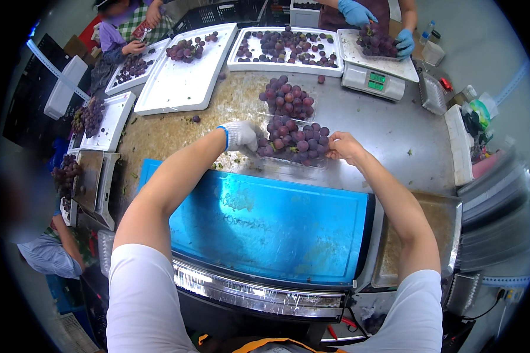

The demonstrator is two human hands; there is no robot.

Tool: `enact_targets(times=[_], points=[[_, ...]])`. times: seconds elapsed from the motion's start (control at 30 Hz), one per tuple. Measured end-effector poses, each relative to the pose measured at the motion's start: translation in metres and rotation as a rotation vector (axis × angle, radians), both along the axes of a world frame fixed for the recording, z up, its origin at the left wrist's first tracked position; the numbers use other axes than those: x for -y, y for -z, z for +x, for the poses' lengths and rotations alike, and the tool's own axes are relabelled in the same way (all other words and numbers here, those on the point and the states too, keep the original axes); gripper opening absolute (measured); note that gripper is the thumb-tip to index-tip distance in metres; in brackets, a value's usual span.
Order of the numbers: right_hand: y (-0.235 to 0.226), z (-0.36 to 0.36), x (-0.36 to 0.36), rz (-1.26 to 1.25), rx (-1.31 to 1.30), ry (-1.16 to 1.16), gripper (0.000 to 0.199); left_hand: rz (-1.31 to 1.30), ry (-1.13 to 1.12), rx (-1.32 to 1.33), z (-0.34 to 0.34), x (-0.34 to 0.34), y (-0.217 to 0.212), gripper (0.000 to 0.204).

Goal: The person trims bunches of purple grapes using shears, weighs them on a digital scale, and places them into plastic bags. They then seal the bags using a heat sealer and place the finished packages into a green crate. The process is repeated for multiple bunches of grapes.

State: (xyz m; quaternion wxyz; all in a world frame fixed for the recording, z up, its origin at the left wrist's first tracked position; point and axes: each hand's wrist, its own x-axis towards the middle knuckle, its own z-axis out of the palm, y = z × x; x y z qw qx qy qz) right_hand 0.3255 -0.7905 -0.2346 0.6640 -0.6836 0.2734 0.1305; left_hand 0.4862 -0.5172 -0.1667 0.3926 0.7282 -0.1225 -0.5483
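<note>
In front of me a clear plastic tray heaped with dark purple grapes sits on the metal table, beyond a blue board. My left hand, in a white knit glove with a blue cuff, grips its left side with fingers curled. At the right rim, my bare right hand pinches the edge between thumb and fingers. Just behind stands a second filled tray of grapes, touched by neither hand. The tray's underside and some of my left fingertips are hidden.
The blue board covers a machine with a shiny front. White foam trays with grapes line the far side. A co-worker's blue-gloved hands hold grapes over a scale. Other people work at the left. Stacked plastic trays stand right.
</note>
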Motion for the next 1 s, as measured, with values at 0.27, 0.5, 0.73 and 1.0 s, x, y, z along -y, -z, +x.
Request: enact_targets(times=[0.27,0.5,0.73,1.0], points=[[-0.122,-0.035,0.006,-0.036,0.152,0.034,0.008,-0.380,-0.039,0.014,-0.031,-0.019,-0.092,0.057],[-0.202,-0.086,-0.071,0.036,0.185,-0.022,0.004,-0.444,-0.074,0.021,-0.088,-0.113,-0.149,0.056],[-0.170,-0.125,-0.168,0.087,0.141,-0.056,0.003,-0.337,-0.161,0.026,-0.142,-0.214,-0.139,0.049],[-0.153,-0.141,-0.210,0.042,0.086,-0.015,0.009,-0.271,-0.140,0.144,-0.160,-0.252,-0.126,0.037]])
